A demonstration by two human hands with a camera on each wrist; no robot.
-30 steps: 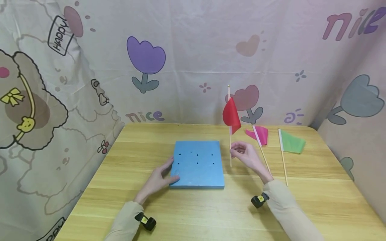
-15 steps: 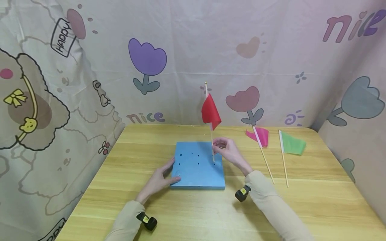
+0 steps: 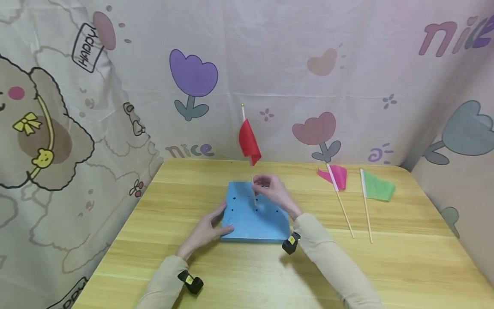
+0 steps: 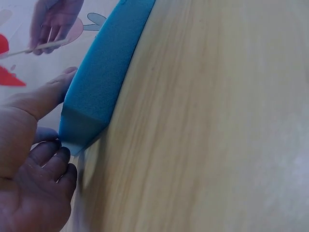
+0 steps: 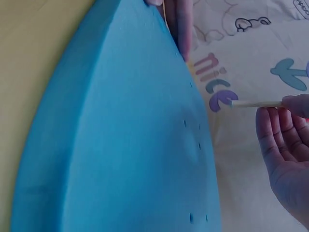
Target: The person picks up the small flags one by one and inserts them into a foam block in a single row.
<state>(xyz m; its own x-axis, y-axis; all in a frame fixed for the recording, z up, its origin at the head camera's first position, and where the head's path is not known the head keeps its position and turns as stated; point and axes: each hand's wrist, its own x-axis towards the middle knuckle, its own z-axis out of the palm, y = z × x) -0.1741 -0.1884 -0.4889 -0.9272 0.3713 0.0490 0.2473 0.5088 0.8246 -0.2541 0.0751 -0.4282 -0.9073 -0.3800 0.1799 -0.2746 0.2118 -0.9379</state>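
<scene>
My right hand (image 3: 272,191) pinches the stick of a small red flag (image 3: 249,142) between thumb and fingers. The flag stands nearly upright over the middle of a blue foam board (image 3: 254,226) with several small holes in its top. In the right wrist view the lower tip of the stick (image 5: 251,103) hangs clear of the board face. My left hand (image 3: 208,227) grips the board at its left side. Its thumb lies on the top near the front corner, and in the left wrist view its fingers (image 4: 46,153) curl at the board's edge.
A pink flag (image 3: 338,177) and a green flag (image 3: 379,186) lie on the wooden table (image 3: 247,274) to the right of the board, sticks pointing toward the front. A printed cloth (image 3: 270,77) hangs behind the table and along both sides.
My right hand has carried the red flag leftward, from beside the board to above its middle. The left hand stays at the board's left side. The other flags lie still.
</scene>
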